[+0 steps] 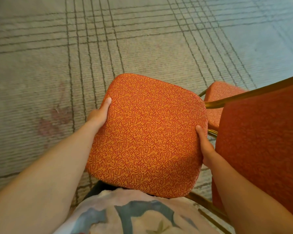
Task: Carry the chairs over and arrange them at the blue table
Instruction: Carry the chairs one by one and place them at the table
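The orange patterned chair seat (147, 132) sits squarely between the hands, left hand (98, 115) and right hand (205, 147) each clasping an opposite side edge, thumb on top, a second chair (260, 141) close on the right; blue table unseen.

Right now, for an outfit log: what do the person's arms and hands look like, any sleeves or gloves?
Both forearms are bare, no sleeves. The left hand and right hand wear no gloves or watch. White shirt with grey-blue print.

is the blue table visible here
No, only the carpet, the patterned seat gripped by the left hand and right hand, and a red chair beside it show.
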The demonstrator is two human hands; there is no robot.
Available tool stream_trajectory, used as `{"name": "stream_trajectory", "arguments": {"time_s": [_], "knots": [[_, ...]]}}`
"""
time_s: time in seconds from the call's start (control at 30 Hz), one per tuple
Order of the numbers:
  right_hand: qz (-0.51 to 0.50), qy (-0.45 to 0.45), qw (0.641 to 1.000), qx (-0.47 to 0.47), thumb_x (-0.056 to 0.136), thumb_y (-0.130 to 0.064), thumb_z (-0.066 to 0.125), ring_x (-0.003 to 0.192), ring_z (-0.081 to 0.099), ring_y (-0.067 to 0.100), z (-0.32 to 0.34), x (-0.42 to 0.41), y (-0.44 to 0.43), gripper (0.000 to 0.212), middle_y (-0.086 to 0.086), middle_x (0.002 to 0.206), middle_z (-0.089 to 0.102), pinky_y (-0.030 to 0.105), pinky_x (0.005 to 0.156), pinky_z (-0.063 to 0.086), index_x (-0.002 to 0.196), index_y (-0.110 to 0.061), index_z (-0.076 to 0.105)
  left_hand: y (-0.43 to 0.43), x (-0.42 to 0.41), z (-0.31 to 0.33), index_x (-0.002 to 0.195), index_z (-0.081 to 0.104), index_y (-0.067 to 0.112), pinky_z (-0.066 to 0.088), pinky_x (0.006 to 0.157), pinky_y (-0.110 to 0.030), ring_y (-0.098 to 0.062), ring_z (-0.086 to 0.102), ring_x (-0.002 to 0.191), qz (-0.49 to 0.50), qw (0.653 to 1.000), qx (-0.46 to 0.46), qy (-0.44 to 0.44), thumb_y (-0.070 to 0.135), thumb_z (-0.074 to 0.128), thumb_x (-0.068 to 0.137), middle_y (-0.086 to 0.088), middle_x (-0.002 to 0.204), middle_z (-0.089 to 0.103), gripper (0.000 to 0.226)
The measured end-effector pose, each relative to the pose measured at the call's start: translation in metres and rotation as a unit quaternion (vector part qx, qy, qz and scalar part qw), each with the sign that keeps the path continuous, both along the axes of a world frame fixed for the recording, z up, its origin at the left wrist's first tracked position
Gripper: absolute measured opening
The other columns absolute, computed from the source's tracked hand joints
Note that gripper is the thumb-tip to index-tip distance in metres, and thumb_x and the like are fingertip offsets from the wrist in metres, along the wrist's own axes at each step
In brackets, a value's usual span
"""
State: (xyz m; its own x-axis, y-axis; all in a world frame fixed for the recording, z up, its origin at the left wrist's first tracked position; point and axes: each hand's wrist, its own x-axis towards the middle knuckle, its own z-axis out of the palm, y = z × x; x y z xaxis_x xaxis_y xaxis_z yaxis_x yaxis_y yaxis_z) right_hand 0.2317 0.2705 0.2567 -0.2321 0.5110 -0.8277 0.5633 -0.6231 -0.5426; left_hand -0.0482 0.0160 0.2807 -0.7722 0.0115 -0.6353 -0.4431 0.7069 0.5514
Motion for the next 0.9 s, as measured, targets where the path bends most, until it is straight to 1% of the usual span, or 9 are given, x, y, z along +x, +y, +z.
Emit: {"name": "stream_trajectory", "arguments": {"time_s": [0.13,0.23,0.3,0.4,0.53,0.67,0.77,0.87,0.9], "knots": [[0.013,-0.009,1.0,0.003,0.023,-0.092,0.07,0.109,0.063,0.031,-0.002,-0.038,0.006,0.13,0.008,0.123,0.066,0.052,0.105,0.044,0.133,-0.025,0.056,-0.003,-0.034,-0.002,0.132,0.056,0.007,0.04,0.106,-0.042,-0.033,0.053,0.124,0.024,0.999,0.012,-0.023,0.094,0.036,0.063,-0.019,0.137,0.054,0.112],[-0.005,-0.001,1.0,0.004,0.028,-0.091,0.072,0.107,0.065,0.031,-0.025,-0.07,0.02,0.123,0.007,0.12,0.067,0.051,0.103,0.046,0.129,-0.022,0.058,-0.002,-0.074,-0.003,0.131,0.056,0.006,0.041,0.105,-0.041,-0.034,0.053,0.123,0.017,0.999,0.013,-0.024,0.087,0.038,0.072,-0.02,0.136,0.053,0.102],[-0.017,-0.005,1.0,0.005,0.036,-0.09,0.072,0.108,0.064,0.03,-0.011,-0.104,0.015,0.122,0.007,0.122,0.065,0.05,0.103,0.046,0.134,-0.018,0.057,0.0,-0.103,-0.002,0.132,0.055,0.006,0.04,0.106,-0.041,-0.034,0.051,0.125,0.0,1.0,0.018,-0.026,0.085,0.036,0.075,-0.021,0.137,0.052,0.099],[-0.002,-0.001,1.0,0.021,0.058,-0.08,0.068,0.112,0.061,0.029,0.017,-0.163,0.004,0.103,0.007,0.122,0.063,0.048,0.105,0.045,0.137,-0.014,0.054,0.004,-0.153,0.006,0.136,0.051,0.003,0.038,0.106,-0.039,-0.035,0.048,0.128,-0.005,1.0,0.016,-0.022,0.079,0.036,0.082,-0.023,0.14,0.049,0.094],[0.005,0.019,0.999,0.046,0.061,-0.08,0.067,0.107,0.063,0.029,0.038,-0.239,0.012,0.099,0.011,0.124,0.065,0.047,0.102,0.047,0.135,-0.015,0.057,0.014,-0.225,0.023,0.133,0.054,0.005,0.038,0.107,-0.04,-0.035,0.049,0.127,-0.02,0.999,0.03,0.01,0.084,0.03,0.079,-0.024,0.139,0.05,0.099],[0.011,0.047,0.995,0.085,0.075,-0.071,0.063,0.107,0.061,0.025,0.057,-0.316,0.028,0.074,0.007,0.118,0.064,0.041,0.1,0.047,0.125,-0.017,0.06,0.024,-0.295,0.039,0.13,0.056,0.001,0.039,0.104,-0.041,-0.038,0.05,0.124,-0.022,0.997,0.018,0.065,0.084,0.023,0.08,-0.027,0.134,0.052,0.102],[0.015,0.049,0.994,0.092,0.06,-0.08,0.066,0.109,0.062,0.027,0.059,-0.367,0.044,0.101,0.01,0.123,0.065,0.041,0.1,0.047,0.134,-0.013,0.057,0.035,-0.345,0.048,0.131,0.056,0.001,0.038,0.104,-0.041,-0.039,0.05,0.125,-0.022,0.996,0.01,0.087,0.083,0.023,0.081,-0.028,0.134,0.052,0.101],[0.024,0.054,0.994,0.091,0.062,-0.079,0.066,0.109,0.062,0.027,0.059,-0.418,0.061,0.1,0.011,0.124,0.065,0.039,0.097,0.047,0.136,-0.011,0.055,0.048,-0.394,0.049,0.132,0.055,0.001,0.036,0.105,-0.039,-0.039,0.048,0.127,-0.025,0.996,0.003,0.09,0.08,0.023,0.084,-0.028,0.136,0.05,0.098],[0.032,0.056,0.994,0.087,0.058,-0.081,0.066,0.109,0.062,0.027,0.058,-0.436,0.068,0.105,0.01,0.123,0.066,0.039,0.098,0.047,0.135,-0.012,0.056,0.053,-0.409,0.047,0.132,0.055,0.001,0.036,0.105,-0.039,-0.038,0.048,0.127,-0.022,0.996,0.001,0.086,0.079,0.023,0.085,-0.028,0.136,0.05,0.097]]}}
